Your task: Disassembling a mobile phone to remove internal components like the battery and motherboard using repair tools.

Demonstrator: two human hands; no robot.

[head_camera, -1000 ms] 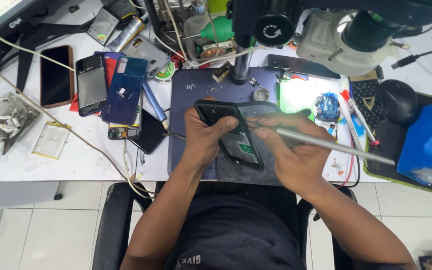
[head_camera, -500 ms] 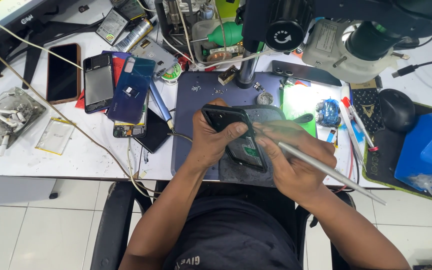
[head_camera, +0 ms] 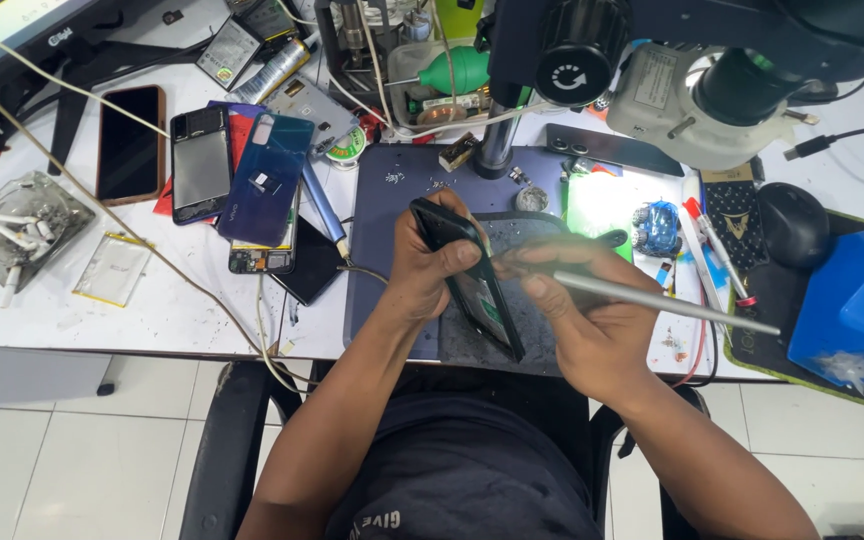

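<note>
- Phone (head_camera: 472,280) stands tilted on its long edge above the dark work mat (head_camera: 392,250), lifted steeper than it was half a second ago, when it lay flatter under your palm; the open inner side now faces your right hand.
- Your left hand (head_camera: 427,270) has its fingers closed around the phone's upper end, thumb on the near face, holding it clear of the mat.
- Your right hand (head_camera: 582,310) has its fingers pinched shut on a slim metal tool (head_camera: 672,305), whose tip has come in to touch the phone's edge near the top, while its tail points away to the right.
- Small screws (head_camera: 392,178) lie loose on the mat beyond the phone.
- Microscope (head_camera: 712,70) hangs over the far side of the tabletop (head_camera: 172,300); several other phones (head_camera: 202,165) lie well apart to the left, and a blue box (head_camera: 852,300) sits to the right.
</note>
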